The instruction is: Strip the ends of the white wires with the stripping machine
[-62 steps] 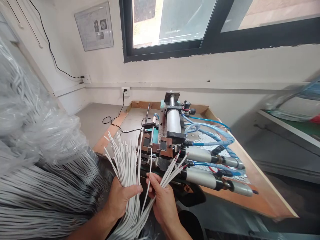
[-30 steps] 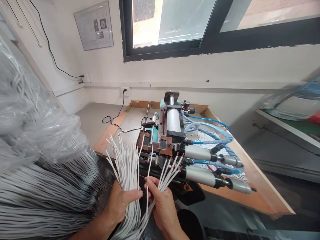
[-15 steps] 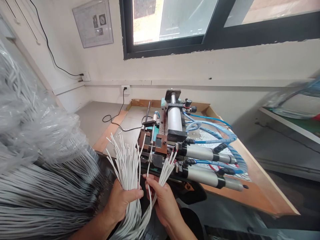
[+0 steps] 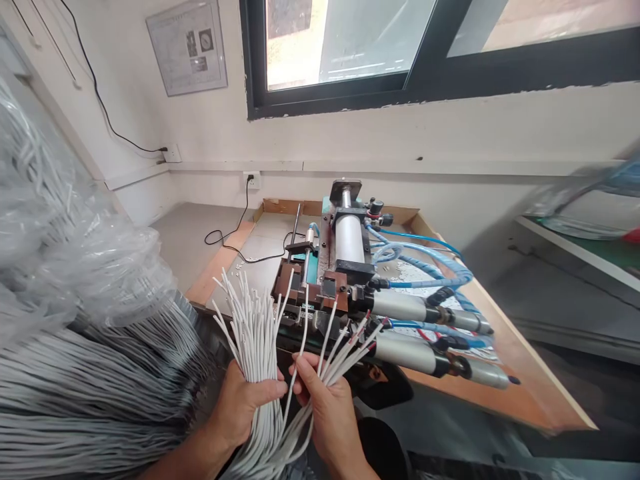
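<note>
My left hand [image 4: 243, 400] is wrapped round a thick bundle of white cables [image 4: 253, 333], whose cut ends point up and away from me. My right hand [image 4: 325, 400] pinches a single cable [image 4: 306, 320] between thumb and forefinger; its tip reaches to the jaws of the machine. A smaller bunch of cables [image 4: 350, 350] fans out to the right from the same hand, some with red showing at their ends. Right ahead stands the pneumatic machine [image 4: 349, 240] with brown jaw blocks [image 4: 334, 288] and silver cylinders [image 4: 405, 352].
Plastic-wrapped cable stacks [image 4: 90, 267] rise at the left. The machine sits on a wood-edged bench [image 4: 540, 393], with blue air hoses [image 4: 450, 267] and white scraps [image 4: 415, 275] at its right. A black power cord [image 4: 240, 250] crosses the bench. A shelf [image 4: 590, 257] is at the right.
The machine's jaws have parted and its lower cylinder rods have moved out to the right. The bunch in my right hand has spread and tilted rightward. My left hand has stayed put.
</note>
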The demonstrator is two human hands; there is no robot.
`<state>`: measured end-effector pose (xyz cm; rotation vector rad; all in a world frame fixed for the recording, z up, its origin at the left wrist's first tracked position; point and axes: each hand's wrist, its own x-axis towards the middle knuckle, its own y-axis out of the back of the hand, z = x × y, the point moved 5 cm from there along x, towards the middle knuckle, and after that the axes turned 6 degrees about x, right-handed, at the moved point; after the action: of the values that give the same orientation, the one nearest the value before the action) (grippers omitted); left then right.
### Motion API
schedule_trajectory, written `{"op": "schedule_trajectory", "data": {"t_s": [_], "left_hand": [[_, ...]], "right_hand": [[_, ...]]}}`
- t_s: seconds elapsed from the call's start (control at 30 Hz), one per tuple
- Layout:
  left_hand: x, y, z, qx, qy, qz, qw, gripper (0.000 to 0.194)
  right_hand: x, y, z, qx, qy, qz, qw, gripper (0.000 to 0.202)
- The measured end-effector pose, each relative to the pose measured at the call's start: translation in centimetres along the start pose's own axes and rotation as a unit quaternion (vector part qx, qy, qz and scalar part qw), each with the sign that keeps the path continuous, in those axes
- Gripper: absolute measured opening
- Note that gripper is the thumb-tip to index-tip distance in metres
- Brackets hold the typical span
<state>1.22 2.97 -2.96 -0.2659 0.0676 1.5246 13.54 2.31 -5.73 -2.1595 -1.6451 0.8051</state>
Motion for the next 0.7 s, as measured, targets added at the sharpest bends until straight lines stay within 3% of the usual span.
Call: {"op": "schedule_trajectory", "data": {"t_s": [0.17,0.37,0.5,0.6,0.7], "left_hand": [[0.1,0.2,-0.1,0.009,0.010,0.016,1.000,0.013],[0.2,-0.2,0.1,-0.030,0.010,-0.010,0.999,0.009],[0.3,0.1,-0.2,-0.051,0.024,0.013,0.998,0.010],[0.2,0.0,-0.1,-0.067,0.021,0.006,0.998,0.016],[0.1,-0.8,0.6,-0.054,-0.007,-0.048,0.997,0.019]], "right_hand": [[-0.4,0.5,0.0,-0.022,-0.020,-0.003,1.000,0.028],[-0.5,-0.2,-0.8,-0.014,-0.046,0.005,0.999,0.028],[-0.1,-0.5,-0.8,0.011,-0.071,0.004,0.997,0.027],[0.1,-0.9,-0.3,0.033,-0.117,-0.036,0.992,0.031],[0.1,-1.7,-0.1,-0.002,-0.120,-0.111,0.987,0.027]]}}
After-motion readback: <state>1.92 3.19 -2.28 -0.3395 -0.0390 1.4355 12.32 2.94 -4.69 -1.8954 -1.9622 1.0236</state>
